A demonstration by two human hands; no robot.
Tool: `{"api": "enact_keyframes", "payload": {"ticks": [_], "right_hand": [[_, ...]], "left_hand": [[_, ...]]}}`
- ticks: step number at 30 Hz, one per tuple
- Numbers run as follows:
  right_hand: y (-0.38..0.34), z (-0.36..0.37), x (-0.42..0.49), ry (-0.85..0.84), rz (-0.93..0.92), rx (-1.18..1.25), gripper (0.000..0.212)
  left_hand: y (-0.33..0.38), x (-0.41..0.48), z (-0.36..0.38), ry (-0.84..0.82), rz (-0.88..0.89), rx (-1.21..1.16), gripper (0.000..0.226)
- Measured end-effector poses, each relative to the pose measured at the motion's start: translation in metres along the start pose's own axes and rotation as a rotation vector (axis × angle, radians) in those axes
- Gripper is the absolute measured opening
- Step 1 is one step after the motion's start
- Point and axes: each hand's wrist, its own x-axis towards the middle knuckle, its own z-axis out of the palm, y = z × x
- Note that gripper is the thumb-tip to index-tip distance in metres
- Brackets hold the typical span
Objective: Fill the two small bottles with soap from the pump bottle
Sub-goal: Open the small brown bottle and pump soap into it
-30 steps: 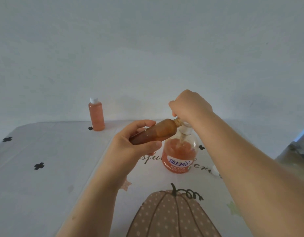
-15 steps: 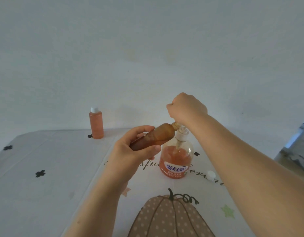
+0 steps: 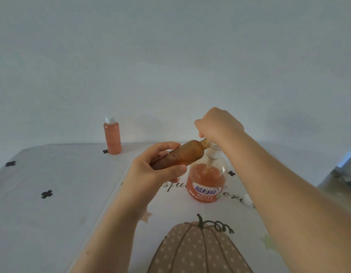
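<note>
On the far left of the desk (image 3: 62,174), a small bottle (image 3: 112,137) stands full, cap on. Next, the left hand (image 3: 151,171) wraps around the second small bottle (image 3: 180,156), tipped with its mouth at the top of the pump bottle (image 3: 207,180). The right hand (image 3: 220,125) is curled round the pump top. If the mouth slips away, soap could spill on the desk.

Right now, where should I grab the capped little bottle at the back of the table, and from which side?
Take the capped bottle around its straight body, midway up, below the white cap, coming from the front. It stands upright and alone on the table, so that side looks open.
</note>
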Motion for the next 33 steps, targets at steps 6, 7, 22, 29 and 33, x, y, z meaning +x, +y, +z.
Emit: {"api": "enact_keyframes", "payload": {"ticks": [6, 7, 22, 29, 33], "right_hand": [[0.001, 0.007, 0.003, -0.027, 0.004, -0.001, 0.024], [0.001, 0.007, 0.003, -0.028, 0.004, 0.006, 0.024], [-0.003, -0.01, -0.004, 0.028, -0.044, -0.014, 0.02], [-0.003, -0.011, -0.006, 0.035, -0.052, -0.046, 0.015], [-0.005, -0.011, -0.006, 0.026, -0.051, -0.044, 0.014]], "left_hand": [[-0.004, 0.002, -0.003, -0.002, -0.011, 0.005, 0.044], [-0.004, 0.003, -0.003, -0.002, -0.009, 0.007, 0.044], [0.0, 0.0, -0.003, -0.031, -0.027, 0.015, 0.044], [0.0, 0.0, -0.001, -0.018, -0.018, -0.004, 0.042], [0.001, 0.0, -0.001, -0.01, -0.015, -0.004, 0.042]]}}
